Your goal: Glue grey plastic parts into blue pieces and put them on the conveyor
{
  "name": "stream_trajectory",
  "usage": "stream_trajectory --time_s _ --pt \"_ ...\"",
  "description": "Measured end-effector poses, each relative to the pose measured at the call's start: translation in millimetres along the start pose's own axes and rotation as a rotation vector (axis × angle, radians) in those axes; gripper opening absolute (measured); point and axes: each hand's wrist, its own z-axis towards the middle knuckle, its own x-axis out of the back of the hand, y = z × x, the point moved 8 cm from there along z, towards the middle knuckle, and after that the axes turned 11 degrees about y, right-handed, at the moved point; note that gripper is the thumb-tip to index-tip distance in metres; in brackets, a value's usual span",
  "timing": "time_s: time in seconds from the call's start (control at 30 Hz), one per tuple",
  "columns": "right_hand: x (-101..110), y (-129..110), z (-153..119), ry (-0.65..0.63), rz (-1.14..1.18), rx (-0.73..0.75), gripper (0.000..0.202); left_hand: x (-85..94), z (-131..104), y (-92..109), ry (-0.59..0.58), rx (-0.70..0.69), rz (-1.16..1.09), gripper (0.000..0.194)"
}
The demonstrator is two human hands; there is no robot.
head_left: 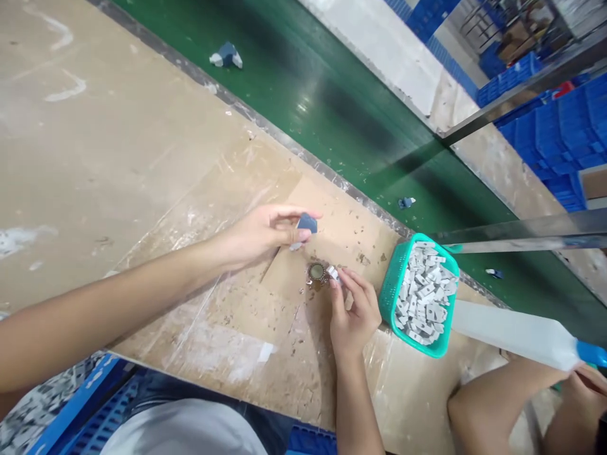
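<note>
Over the cardboard-covered bench, my left hand (279, 232) pinches a small dark blue and light grey plastic part (307, 223). Closer to me, the fingers of my right hand (353, 303) are closed on a small light grey plastic piece (333, 273). That piece is right beside a small round dish (316, 272) of liquid; whether it touches the dish I cannot tell. To the right of this hand stands a teal basket (387, 294) heaped with similar grey pieces (424, 294).
Beyond the bench edge runs a green belt (303, 104) bearing several blue and grey parts (227, 55). Right of the basket lies a white bottle with a blue cap (516, 328), near another person's arms (497, 398). A blue crate (90, 395) of grey pieces stands at lower left.
</note>
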Motion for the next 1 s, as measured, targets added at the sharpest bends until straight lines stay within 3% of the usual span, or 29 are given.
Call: stream_trajectory --time_s 0.23,0.5,0.87,1.0 --pt "-8.8 -10.3 -2.9 0.02 -0.01 0.148 0.029 5.7 5.8 1.0 0.004 -0.014 0.013 0.04" --pt "-13.6 -14.2 -6.8 0.01 0.025 0.249 0.042 4.1 10.0 -5.5 -0.019 -0.012 0.009 0.026" --pt "-15.9 -15.7 -8.8 -0.006 0.03 0.267 0.048 0.9 7.3 -4.9 -0.069 -0.001 0.072 0.016" --pt "-6.2 -17.3 -2.1 0.081 0.048 0.215 0.042 0.5 7.5 -7.1 -0.066 -0.033 0.171 0.023"
